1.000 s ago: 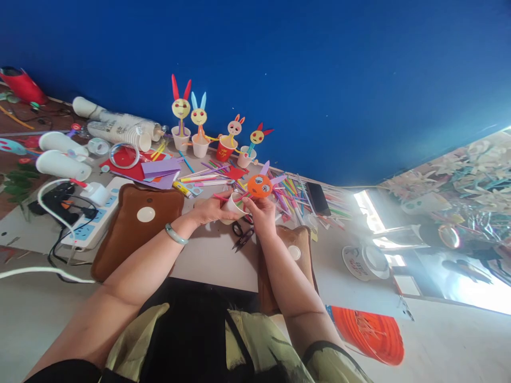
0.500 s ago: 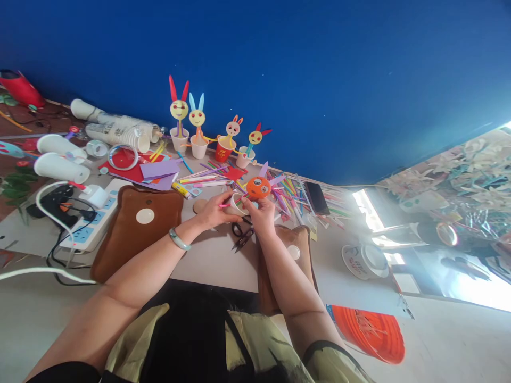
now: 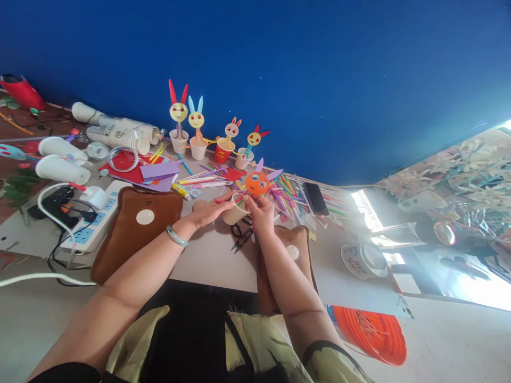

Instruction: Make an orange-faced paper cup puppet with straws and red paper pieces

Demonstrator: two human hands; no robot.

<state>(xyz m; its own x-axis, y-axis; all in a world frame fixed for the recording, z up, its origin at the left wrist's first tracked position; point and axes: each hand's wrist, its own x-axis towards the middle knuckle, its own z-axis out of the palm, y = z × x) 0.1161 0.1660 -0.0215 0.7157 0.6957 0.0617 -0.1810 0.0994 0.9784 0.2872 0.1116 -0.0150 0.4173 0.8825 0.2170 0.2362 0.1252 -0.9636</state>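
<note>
We see the paper cup (image 3: 233, 215) between both hands, over the middle of the desk (image 3: 213, 266). The grip of the right hand (image 3: 261, 211) is clamped on the cup's rim; the left hand (image 3: 209, 213) touches the opposite side, and we cannot tell whether its grip is closed. The orange rabbit face (image 3: 255, 183) shows just above the right grip. Scissors (image 3: 241, 242) lie nearer the front edge; four rabbit figures (image 3: 196, 120) line the back edge.
</note>
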